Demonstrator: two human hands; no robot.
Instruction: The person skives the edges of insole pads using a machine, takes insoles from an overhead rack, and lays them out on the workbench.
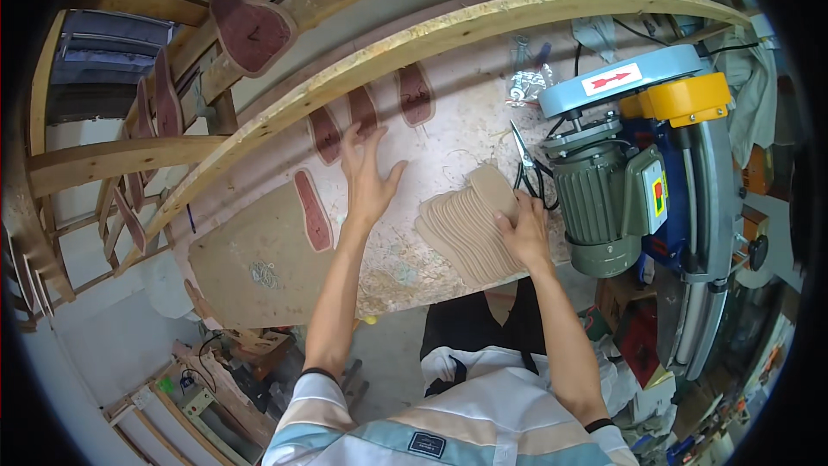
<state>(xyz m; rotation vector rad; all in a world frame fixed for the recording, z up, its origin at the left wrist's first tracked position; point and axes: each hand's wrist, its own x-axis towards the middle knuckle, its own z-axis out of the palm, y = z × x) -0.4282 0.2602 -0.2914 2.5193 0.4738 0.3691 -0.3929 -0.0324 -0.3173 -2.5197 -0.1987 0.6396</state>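
Note:
My left hand (368, 181) is raised over the bench with its fingers spread and nothing in them. Just beyond its fingertips lie a dark red insole with a beige rim (325, 135) and a second such insole (363, 106). A narrower red insole (314, 211) lies to the left of my wrist. At the bench's front edge, a fanned stack of beige insoles (466, 233) overlaps in a row. My right hand (524, 229) grips the right end of it, thumb on top; its other fingers are partly hidden. Dark-handled scissors (523, 160) lie just past that hand.
A green motor (595, 198) with a blue belt guard (621, 82) stands at the right. A wooden rail (362, 56) crosses above the bench, and more red insoles (252, 32) rest on the rack behind. A brown sheet (246, 259) covers the bench's left part.

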